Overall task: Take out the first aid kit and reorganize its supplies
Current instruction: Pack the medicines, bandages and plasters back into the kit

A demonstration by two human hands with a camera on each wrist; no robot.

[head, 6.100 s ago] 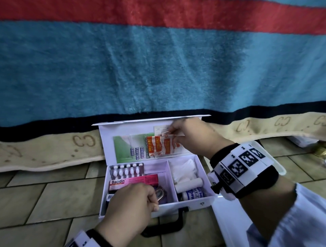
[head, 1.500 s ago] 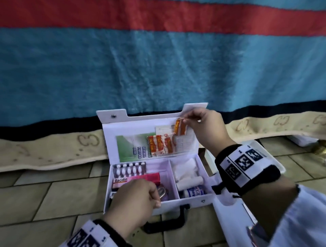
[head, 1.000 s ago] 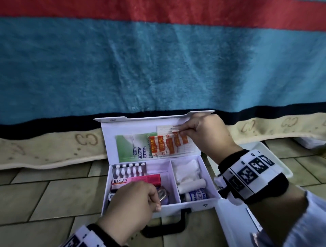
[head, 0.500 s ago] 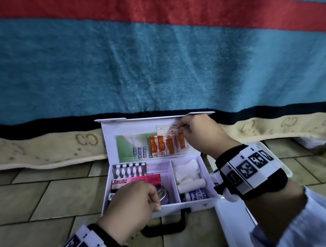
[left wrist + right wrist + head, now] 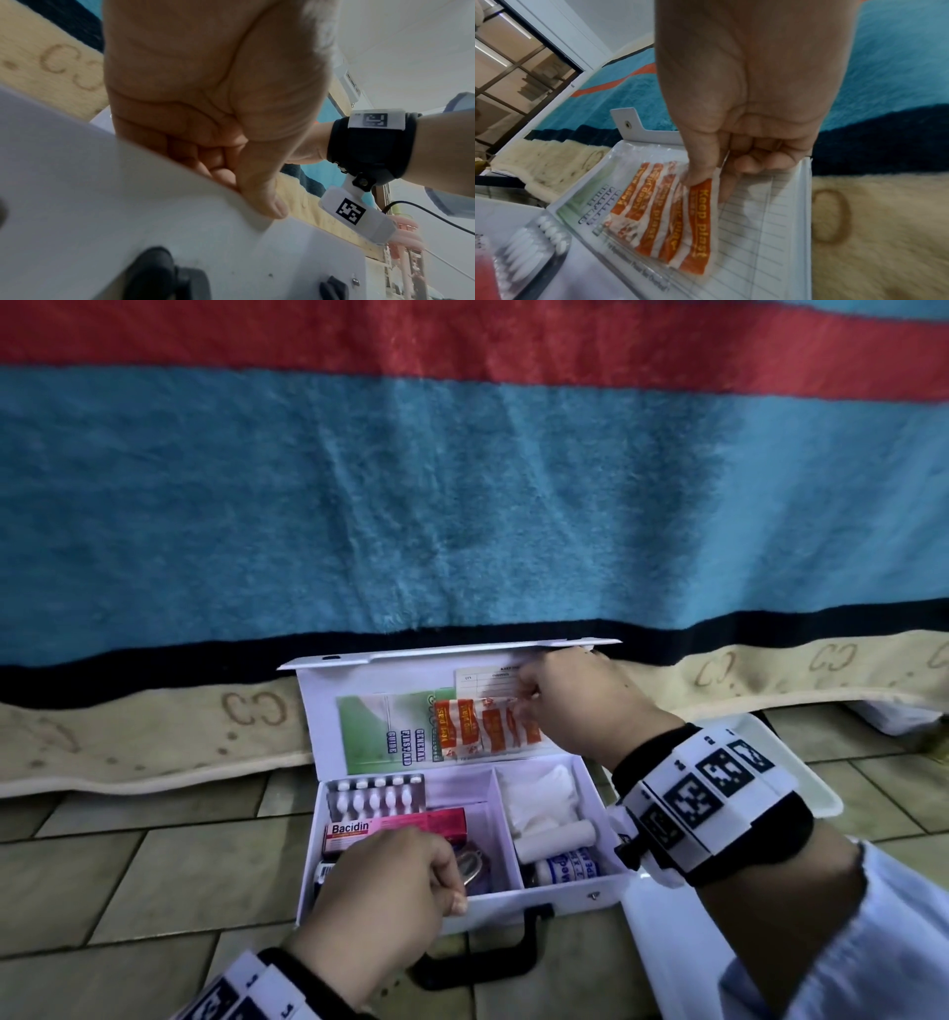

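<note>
The white first aid kit [image 5: 544,898] lies open on the tiled floor, its lid [image 5: 328,711] standing upright. My left hand [image 5: 452,891] grips the kit's front wall [image 5: 102,203], thumb outside and fingers curled over the rim. My right hand [image 5: 529,695] pinches an orange plaster strip [image 5: 700,223] between thumb and index finger, held against the lid's clear pocket beside several more plasters [image 5: 472,726] and a green guide leaflet [image 5: 380,726]. The left compartment holds a pill blister [image 5: 375,796] and a pink Bacidin box [image 5: 395,827]. The right one holds gauze [image 5: 539,796], a bandage roll [image 5: 554,837] and a small bottle [image 5: 562,865].
A blue and red blanket [image 5: 462,505] with a cream border hangs right behind the kit. A white tray [image 5: 801,793] lies on the floor under my right wrist. The kit's black handle [image 5: 477,963] points toward me. Bare tiles lie to the left.
My right hand has brought the plaster strip down from the lid's top edge to lie beside the other plasters. The left hand has kept its grip on the front wall.
</note>
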